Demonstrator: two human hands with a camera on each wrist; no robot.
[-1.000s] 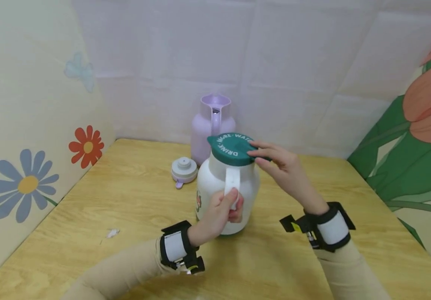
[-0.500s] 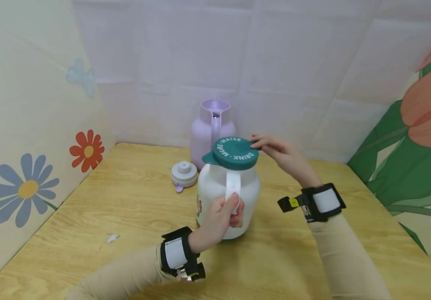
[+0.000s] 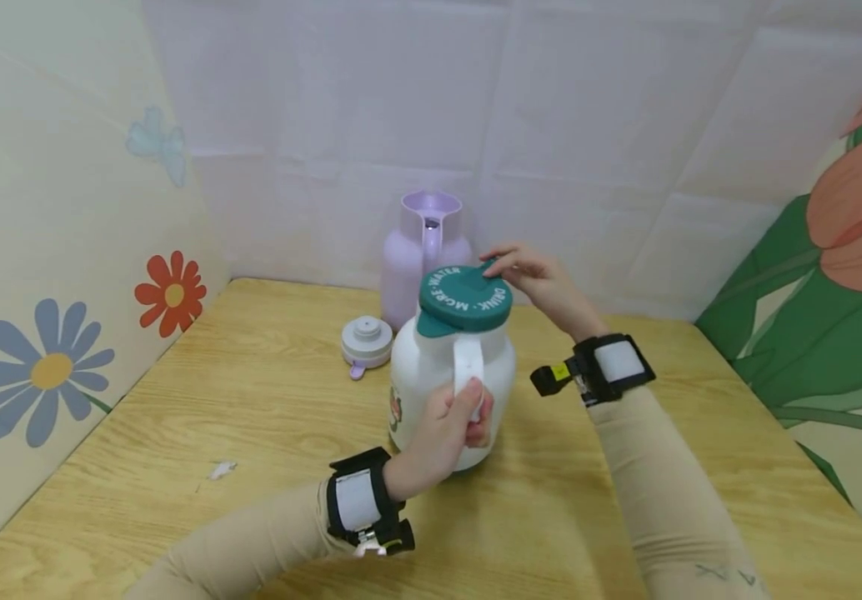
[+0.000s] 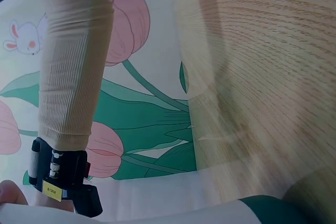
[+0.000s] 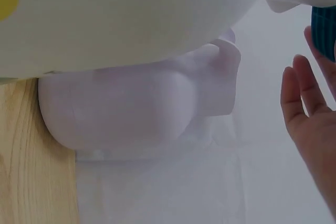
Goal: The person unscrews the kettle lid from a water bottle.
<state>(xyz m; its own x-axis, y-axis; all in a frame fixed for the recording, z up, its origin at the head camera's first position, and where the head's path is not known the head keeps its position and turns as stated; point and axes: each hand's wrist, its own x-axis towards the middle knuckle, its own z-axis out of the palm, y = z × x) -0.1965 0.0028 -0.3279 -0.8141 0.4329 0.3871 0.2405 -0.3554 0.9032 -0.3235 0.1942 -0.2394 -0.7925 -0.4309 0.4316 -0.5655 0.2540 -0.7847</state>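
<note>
A white jug [image 3: 419, 367] with a dark green base stands on the wooden table, its handle [image 3: 468, 367] toward me. My left hand [image 3: 446, 429] grips this handle, fingers curled round it. The green lid [image 3: 464, 300], lettered in white, sits on the jug's neck, its pointed lip facing near left. My right hand [image 3: 543, 283] holds the small tab at the lid's far right edge between its fingertips. In the right wrist view, fingers [image 5: 310, 85] hang loosely bent beside the ridged green lid edge [image 5: 324, 32]. The thumb is hidden there.
Close behind the jug stands a lilac jug [image 3: 401, 271] with an uncovered top. A grey stopper [image 3: 367, 337] with a lilac tab lies to its left. A white scrap [image 3: 223, 470] is on the table [image 3: 273, 400] at left. White sheeting [image 3: 588, 150] backs the table.
The green lid has turned counterclockwise, its lip swinging from left to near left. My right hand has followed its tab from the right side to the far side. My left hand keeps its grip.
</note>
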